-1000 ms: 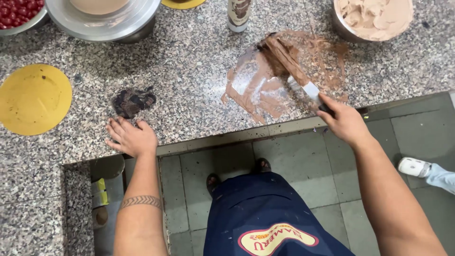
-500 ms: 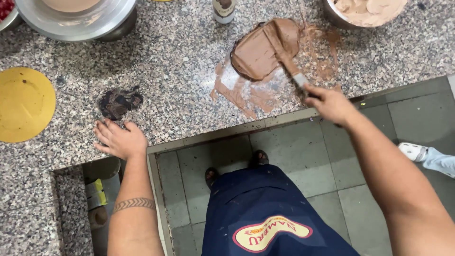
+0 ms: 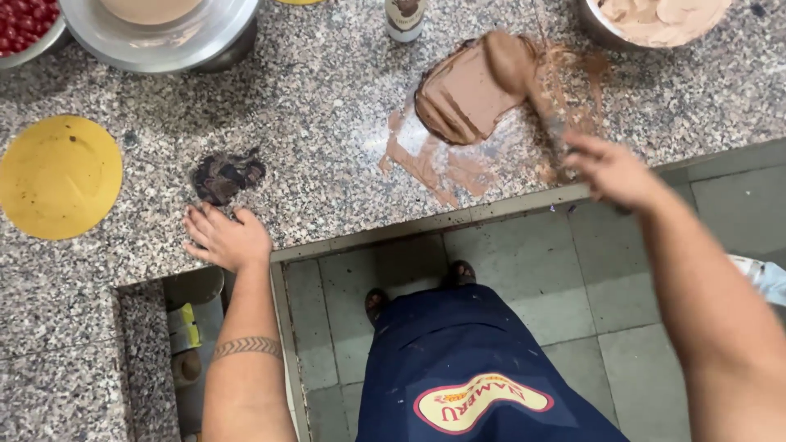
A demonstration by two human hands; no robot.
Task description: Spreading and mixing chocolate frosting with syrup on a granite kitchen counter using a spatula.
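Your speckled granite counter (image 3: 327,106) carries a yellow disc (image 3: 57,176) at left, a steel bowl (image 3: 164,37) upper left, and brown paste (image 3: 467,94) right of centre.

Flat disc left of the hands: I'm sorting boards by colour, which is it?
The flat disc is plain yellow; head view.

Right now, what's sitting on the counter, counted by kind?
Metal bowls: 3
Yellow discs: 2
Bottle: 1
Chocolate mass: 1
Dark chocolate smear: 1
Spatula in right hand: 1
Total: 9
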